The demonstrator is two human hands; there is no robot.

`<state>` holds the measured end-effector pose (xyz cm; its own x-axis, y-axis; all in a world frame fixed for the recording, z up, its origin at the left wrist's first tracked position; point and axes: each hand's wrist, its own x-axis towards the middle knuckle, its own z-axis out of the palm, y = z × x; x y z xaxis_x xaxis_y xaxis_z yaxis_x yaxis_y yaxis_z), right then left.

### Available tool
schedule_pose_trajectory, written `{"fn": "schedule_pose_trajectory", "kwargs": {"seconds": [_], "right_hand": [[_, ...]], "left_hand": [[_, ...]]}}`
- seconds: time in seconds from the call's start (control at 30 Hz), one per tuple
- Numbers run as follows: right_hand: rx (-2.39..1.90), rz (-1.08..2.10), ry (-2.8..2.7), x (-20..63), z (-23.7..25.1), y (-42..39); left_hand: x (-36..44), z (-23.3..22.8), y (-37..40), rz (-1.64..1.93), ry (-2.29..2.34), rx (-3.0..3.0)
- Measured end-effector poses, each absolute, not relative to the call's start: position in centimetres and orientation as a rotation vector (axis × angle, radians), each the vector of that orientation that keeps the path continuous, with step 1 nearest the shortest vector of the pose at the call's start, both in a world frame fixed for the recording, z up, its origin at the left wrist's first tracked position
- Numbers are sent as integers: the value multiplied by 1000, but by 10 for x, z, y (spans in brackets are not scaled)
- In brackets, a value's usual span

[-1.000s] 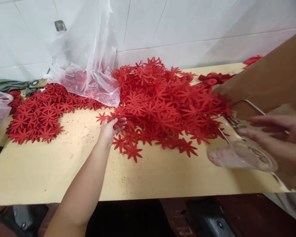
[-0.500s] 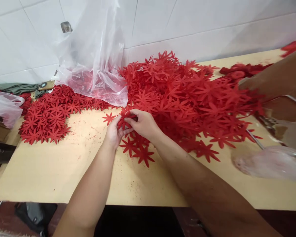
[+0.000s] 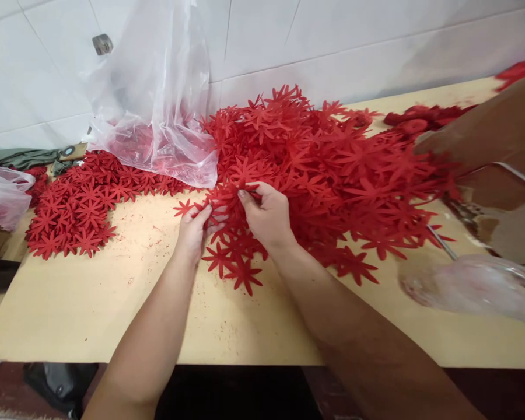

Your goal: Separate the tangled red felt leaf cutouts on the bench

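My left hand is closed on a red flower-shaped cutout, thumb on top and fingers partly behind it. To its right, my right hand pinches the edge of a red flower cutout between thumb and fingers, at the near edge of the big pile. The large heap of red flower cutouts spreads behind and to the right of both hands. Loose cutouts lie on the table just below the hands. Whether each hand grips one layer or more, I cannot tell.
A clear plastic bag stands against the tiled wall. Left of it lies a second, darker pile of red cutouts. At the right are a brown cardboard box and a crumpled clear bag on the wooden table.
My hands were close together around the red cutouts; now they are apart, the right one farther right with its pinch. The whole view has shifted slightly.
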<state>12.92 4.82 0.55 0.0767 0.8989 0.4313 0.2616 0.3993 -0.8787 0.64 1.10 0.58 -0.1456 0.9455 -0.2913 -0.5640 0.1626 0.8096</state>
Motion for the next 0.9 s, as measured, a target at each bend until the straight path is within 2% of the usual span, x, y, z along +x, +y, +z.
{"fn": "schedule_pose_trajectory", "kwargs": {"seconds": [0.17, 0.4, 0.63, 0.9], "right_hand": [[-1139, 685, -1496, 132, 14, 44], [-1117, 751, -1646, 122, -2, 43], [-1100, 466, -1605, 113, -7, 39], [-1071, 667, -1508, 119, 3, 37]], "left_hand": [[6, 7, 11, 1435, 1009, 462], [10, 11, 4, 1420, 930, 479], [15, 7, 4, 1428, 942, 484], [17, 5, 7, 1497, 1079, 512]]}}
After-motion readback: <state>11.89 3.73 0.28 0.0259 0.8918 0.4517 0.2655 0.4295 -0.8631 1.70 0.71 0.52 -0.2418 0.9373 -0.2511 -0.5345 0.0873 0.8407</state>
